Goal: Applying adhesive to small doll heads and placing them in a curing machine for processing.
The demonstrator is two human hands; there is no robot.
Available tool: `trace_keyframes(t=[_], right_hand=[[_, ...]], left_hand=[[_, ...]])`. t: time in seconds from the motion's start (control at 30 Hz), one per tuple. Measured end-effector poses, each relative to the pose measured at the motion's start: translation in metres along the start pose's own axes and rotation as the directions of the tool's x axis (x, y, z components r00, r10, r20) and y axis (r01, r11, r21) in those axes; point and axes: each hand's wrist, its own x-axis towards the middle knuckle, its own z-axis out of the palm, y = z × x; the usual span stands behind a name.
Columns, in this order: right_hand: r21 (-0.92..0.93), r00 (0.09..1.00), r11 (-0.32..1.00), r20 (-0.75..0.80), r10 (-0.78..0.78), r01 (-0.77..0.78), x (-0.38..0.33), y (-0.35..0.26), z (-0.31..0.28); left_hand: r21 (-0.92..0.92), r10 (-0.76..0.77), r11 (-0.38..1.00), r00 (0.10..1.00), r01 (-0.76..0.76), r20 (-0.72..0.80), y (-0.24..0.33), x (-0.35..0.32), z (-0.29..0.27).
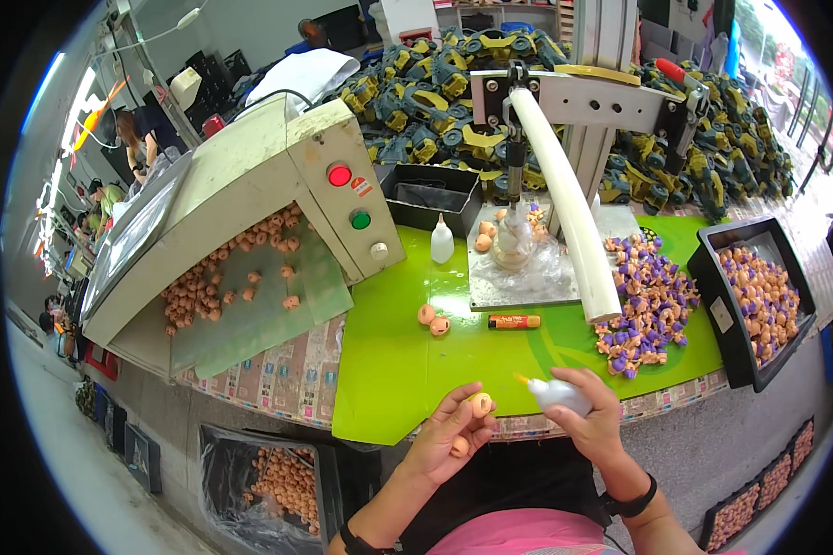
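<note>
- Left hand point(449, 433): low centre of view, in front of the green surface point(407, 370) edge. Grip is closed w/ thumb + fingertips on a small orange toy head point(480, 404), held up at the fingertips. A second orange piece point(459, 448) sits lower in the same hand, against the palm.
- Right hand point(590, 421): just right of the left one, grip wrapped shut around a small white squeeze bottle point(557, 394).
- Bottle direction: long axis lies approx. horizontal, slightly tilted; its orange nozzle point(522, 379) points left, toward the toy head. Nozzle tip is near the head, but touching or not, I cannot tell.
- Toy head: roundish, so no clear long axis; a pale spot faces up toward the camera.
- On the surface beyond the hands: two more orange heads point(432, 320) side by side, an orange tube point(514, 321) lying flat w/ long axis left-right, another white bottle point(442, 240) standing upright.
- Right side: pile of purple-and-orange parts point(646, 305), then a black tray point(713, 277) w/ more such parts.
- Left side: cream machine point(250, 176) w/ red + green buttons, orange heads on its chute.
- Centre back: press stand w/ a long white tube point(565, 199) slanting down to the right.
</note>
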Motion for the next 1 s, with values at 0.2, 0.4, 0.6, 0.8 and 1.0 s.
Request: trace_keyframes(t=[0.2,0.4,0.6,0.8,1.0], right_hand=[[0.472,0.953,0.863,-0.135,0.272,-0.180,-0.013,-0.002,0.001],[0.302,0.990,0.953,-0.142,0.019,0.025,-0.010,0.003,0.005],[0.243,0.990,0.970,-0.142,0.010,0.025,-0.009,0.004,0.005],[0.229,0.991,0.973,-0.136,-0.005,0.036,-0.009,0.007,0.007],[0.217,0.992,0.976,-0.125,0.004,0.024,-0.009,0.007,0.008]], left_hand=[[0.111,-0.006,0.994,1.000,0.004,0.018,-0.002,0.006,0.000],[0.123,-0.009,0.992,1.000,0.008,0.006,-0.005,0.008,-0.007],[0.141,-0.014,0.990,1.000,0.016,-0.015,-0.006,0.008,-0.007],[0.148,-0.009,0.989,1.000,0.012,-0.022,-0.006,0.008,-0.006],[0.165,-0.018,0.986,1.000,0.021,-0.019,-0.006,0.010,-0.005]])
